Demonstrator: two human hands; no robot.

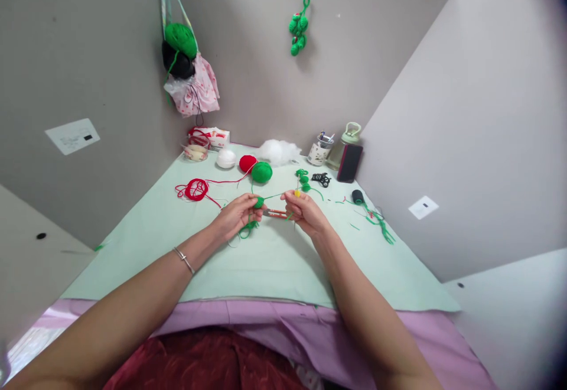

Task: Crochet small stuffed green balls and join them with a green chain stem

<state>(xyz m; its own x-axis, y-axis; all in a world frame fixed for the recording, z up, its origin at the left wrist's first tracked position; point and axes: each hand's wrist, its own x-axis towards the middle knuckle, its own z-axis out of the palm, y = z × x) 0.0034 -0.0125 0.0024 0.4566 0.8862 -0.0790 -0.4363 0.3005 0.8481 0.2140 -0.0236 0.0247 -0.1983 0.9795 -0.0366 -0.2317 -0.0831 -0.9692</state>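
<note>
My left hand (235, 215) is closed in a pinch on a small green crocheted piece (259, 202), with green yarn hanging below it. My right hand (305, 211) is closed on a small pair of red-handled snips (275, 213) whose tip points left toward the green piece. A yellow-topped hook or needle (297, 192) stands up by the right fingers. A thin green strand runs from the piece toward the right. Both hands hover over the pale green table cover (274, 260).
Behind the hands lie a green yarn ball (261, 172), a red ball (247, 163), a white ball (225, 158), white stuffing (278, 151) and a red yarn tangle (195, 189). A cup of tools (319, 150), a bottle and a dark phone (349, 162) stand far right. Green scraps (378, 221) lie at right.
</note>
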